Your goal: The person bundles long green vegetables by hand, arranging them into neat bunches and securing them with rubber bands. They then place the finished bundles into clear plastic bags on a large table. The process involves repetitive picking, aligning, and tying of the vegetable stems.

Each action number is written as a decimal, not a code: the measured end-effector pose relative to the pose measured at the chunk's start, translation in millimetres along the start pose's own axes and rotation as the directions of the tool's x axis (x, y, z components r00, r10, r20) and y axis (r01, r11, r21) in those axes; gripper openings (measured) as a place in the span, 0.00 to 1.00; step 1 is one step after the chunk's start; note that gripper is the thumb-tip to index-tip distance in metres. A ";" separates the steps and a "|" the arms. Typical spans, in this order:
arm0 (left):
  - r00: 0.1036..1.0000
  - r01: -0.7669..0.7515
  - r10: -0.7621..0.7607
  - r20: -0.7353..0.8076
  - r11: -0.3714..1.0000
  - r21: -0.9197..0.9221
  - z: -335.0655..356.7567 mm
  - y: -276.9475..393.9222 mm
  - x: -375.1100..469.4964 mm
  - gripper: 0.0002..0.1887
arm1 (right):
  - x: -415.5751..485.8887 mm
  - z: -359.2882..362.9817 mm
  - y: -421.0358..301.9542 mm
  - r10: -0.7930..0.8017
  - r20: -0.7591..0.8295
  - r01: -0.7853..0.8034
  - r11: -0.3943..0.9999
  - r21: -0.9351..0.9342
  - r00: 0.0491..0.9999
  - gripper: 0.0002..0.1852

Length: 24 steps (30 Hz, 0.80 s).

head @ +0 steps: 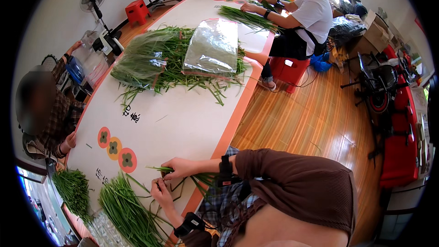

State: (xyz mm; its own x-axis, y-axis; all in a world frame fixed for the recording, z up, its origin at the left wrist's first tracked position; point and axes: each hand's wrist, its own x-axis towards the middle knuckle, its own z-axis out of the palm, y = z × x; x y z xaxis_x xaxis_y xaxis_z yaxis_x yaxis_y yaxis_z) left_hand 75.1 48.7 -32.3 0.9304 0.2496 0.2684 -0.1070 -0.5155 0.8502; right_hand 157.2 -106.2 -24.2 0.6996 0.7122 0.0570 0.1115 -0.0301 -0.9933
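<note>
My right hand (181,168) is closed around a small bunch of chive-like greens (202,179). Pale stem ends poke out past its fingers, and the leaves trail back towards my wrist. Just below, my left hand (162,193) has thumb and fingers pinched together close to the stem ends; whatever lies between its fingertips is too small to tell. Beside my left hand a larger pile of long greens (128,209) lies on the table (185,123), with a few loose leaves reaching towards my fingers.
A dense green bundle (71,190) and clear plastic bags (106,230) lie near the left corner. Farther up, a clear plastic bag (212,46) rests on a heap of greens (175,58). One person (313,13) handles greens; another person (51,116) is across the table.
</note>
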 end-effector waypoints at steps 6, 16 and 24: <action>0.999 0.039 -0.039 0.010 0.999 0.003 -0.3 1.5 -0.2 0.11 | -2.1 0.0 1.1 -0.036 -0.065 0.038 0.999 0.031 0.997 0.10; 0.998 -0.048 0.047 0.041 0.998 0.036 -2.1 7.7 1.6 0.11 | -3.4 -9.1 4.2 0.171 -0.057 -0.098 0.774 0.625 0.984 0.09; 0.997 -0.069 0.069 0.027 0.998 0.008 -2.4 6.5 1.5 0.07 | -5.4 -4.8 -12.1 0.209 -0.134 -0.122 0.872 0.475 0.969 0.11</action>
State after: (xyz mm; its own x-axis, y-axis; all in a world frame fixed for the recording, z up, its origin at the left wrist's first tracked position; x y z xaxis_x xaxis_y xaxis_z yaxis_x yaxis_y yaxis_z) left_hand 75.0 47.6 -25.2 0.9300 0.1907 0.3141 -0.1685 -0.5383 0.8257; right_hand 155.4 -113.1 -12.0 0.7956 0.5896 -0.1390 -0.3234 0.2193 -0.9205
